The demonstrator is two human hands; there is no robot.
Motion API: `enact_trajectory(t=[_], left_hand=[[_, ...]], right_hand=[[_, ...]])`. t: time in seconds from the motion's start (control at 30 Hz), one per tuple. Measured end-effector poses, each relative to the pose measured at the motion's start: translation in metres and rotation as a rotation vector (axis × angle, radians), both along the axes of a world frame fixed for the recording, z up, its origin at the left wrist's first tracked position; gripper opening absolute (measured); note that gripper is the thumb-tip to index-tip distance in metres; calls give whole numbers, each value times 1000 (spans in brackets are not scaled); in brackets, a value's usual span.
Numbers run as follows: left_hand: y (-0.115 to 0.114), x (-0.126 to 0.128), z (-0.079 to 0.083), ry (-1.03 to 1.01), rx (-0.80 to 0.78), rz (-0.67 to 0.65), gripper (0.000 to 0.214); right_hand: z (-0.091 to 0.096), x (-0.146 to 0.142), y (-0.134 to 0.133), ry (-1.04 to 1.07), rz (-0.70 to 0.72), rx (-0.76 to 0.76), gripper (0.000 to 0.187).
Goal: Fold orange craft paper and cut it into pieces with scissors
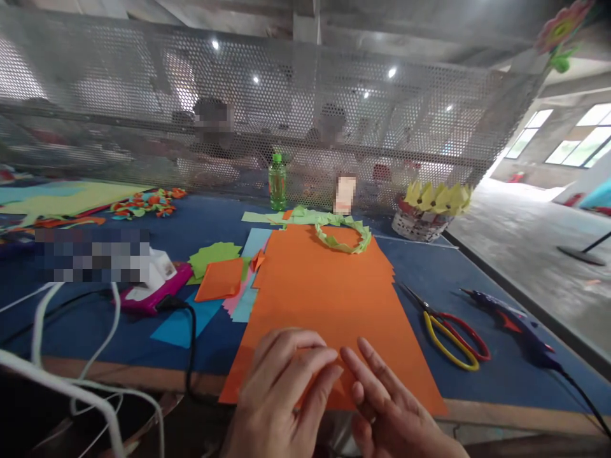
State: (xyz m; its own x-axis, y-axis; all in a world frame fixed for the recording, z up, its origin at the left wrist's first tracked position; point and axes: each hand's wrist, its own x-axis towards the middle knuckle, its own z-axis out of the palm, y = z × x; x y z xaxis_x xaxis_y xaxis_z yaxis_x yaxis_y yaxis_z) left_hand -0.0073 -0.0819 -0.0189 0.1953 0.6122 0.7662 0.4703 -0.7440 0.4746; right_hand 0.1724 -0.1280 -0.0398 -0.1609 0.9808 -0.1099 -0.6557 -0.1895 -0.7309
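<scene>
My left hand (286, 388) hovers over the near part of a stack of orange paper (329, 292). Its fingers are curved, with the thumb tip a little apart from the forefinger tip, and nothing shows between them. Close beside it, my right hand (389, 401) is palm up with two fingers stretched out and the others partly bent; it holds nothing. The fingertips of the two hands point toward each other. On the far end of the orange stack lies a ring of folded light green paper (344, 234).
Scissors (453, 331) and a glue gun (513, 324) lie on the right. Orange squares (220, 280), green paper (214, 257) and a power strip (155, 289) with cables lie left. Behind stand a green bottle (277, 181), a basket (420, 219) with yellow paper trim and a perforated screen (296, 114).
</scene>
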Motion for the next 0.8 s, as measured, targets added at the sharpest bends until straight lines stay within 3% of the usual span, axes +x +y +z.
enact_trajectory(t=[0.13,0.37,0.53,0.8], left_hand=[[0,3,0,39,91,22,21],[1,5,3,71,120,40,22],[-1,3,2,146,93,47,28],[-4,-1,-3,248,107,82,31]], right_hand=[[-5,-1,0,-28,1,9,50],[-16,-7,-2,-45,33,28,46],[-19,-7,-3,29,49,49,64],[-11,-12,-2,246,61,-32,64]])
